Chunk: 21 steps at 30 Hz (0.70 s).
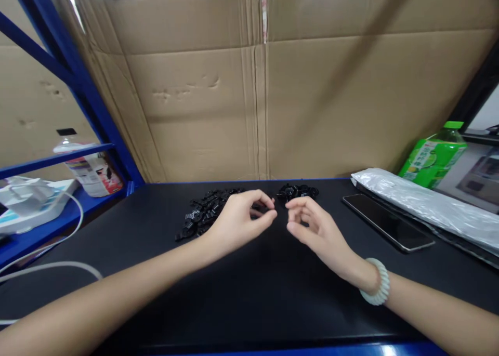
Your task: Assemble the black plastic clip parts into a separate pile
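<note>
My left hand (245, 215) hovers above the black table, just in front of a larger heap of small black plastic pieces (205, 210). Its fingers are curled, with a gap between thumb and index finger and nothing visible in it. Facing it across a narrow space is my right hand (315, 228), its fingers loosely bent and thumb apart from the index finger; I see no piece in it. A smaller pile of black plastic pieces (298, 190) lies behind the right hand's fingertips. The exact shape of single pieces is too small to make out.
A phone (385, 221) and a silver plastic-wrapped package (424, 205) lie at right, near a green bottle (434, 156). On the left, a blue shelf frame (89, 106) holds another bottle (91, 169) and a white power strip (42, 208) with cables. Cardboard (202, 106) closes off the back.
</note>
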Each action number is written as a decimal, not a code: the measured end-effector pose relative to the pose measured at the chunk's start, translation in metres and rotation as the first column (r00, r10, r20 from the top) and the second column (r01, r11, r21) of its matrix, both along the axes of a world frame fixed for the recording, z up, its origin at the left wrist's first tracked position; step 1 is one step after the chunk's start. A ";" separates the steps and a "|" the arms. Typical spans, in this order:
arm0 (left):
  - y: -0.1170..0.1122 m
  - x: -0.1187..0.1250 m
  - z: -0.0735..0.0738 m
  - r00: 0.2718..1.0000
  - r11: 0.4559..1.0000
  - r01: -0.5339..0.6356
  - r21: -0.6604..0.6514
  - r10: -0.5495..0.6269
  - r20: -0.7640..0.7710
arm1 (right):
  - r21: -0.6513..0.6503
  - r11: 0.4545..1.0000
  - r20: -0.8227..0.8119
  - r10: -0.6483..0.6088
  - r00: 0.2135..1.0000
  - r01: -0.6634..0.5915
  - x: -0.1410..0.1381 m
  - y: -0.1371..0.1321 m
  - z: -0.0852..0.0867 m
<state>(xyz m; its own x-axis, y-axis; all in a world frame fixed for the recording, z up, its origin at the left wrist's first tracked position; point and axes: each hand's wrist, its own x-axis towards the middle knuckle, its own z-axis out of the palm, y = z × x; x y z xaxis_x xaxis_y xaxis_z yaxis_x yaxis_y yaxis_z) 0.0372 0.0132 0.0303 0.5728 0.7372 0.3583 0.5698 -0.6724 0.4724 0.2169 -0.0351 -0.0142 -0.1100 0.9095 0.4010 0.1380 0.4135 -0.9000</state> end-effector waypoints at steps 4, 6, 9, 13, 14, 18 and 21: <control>-0.039 -0.011 -0.018 0.903 0.841 0.241 -0.484 -0.011 0.430 | -0.122 0.953 0.029 0.283 0.959 -0.278 -0.006 -0.005 -0.001; -0.046 -0.014 -0.028 0.878 0.801 0.253 -0.543 0.046 0.477 | -0.192 0.920 0.004 0.350 0.937 -0.342 -0.009 -0.006 -0.002; -0.045 -0.016 -0.039 0.857 0.803 0.230 -0.550 0.101 0.506 | -0.285 0.896 -0.130 0.316 0.940 -0.340 -0.012 -0.004 -0.004; -0.041 -0.016 -0.045 0.821 0.797 0.212 -0.566 0.168 0.546 | -0.371 0.901 -0.091 0.204 0.975 -0.223 -0.013 -0.004 -0.007; -0.041 -0.015 -0.045 0.810 0.790 0.208 -0.576 0.191 0.555 | -0.384 0.902 -0.064 0.186 0.981 -0.196 -0.013 -0.005 -0.008; -0.045 -0.014 -0.048 0.812 0.759 0.216 -0.615 0.210 0.544 | -0.406 0.902 0.007 0.163 0.987 -0.146 -0.015 -0.012 -0.011; -0.046 -0.013 -0.050 0.819 0.730 0.236 -0.641 0.205 0.535 | -0.374 0.912 0.101 0.219 0.970 -0.167 -0.015 -0.018 -0.012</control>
<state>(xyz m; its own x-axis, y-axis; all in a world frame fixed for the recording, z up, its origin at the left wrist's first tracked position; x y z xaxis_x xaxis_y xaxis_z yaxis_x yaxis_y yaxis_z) 0.0238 -0.0331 -0.0194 0.4566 0.8891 0.0308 0.0612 -0.0660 0.9959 0.2018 -0.0527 -0.0259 -0.3284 0.9443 0.0188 0.2213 0.0963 -0.9704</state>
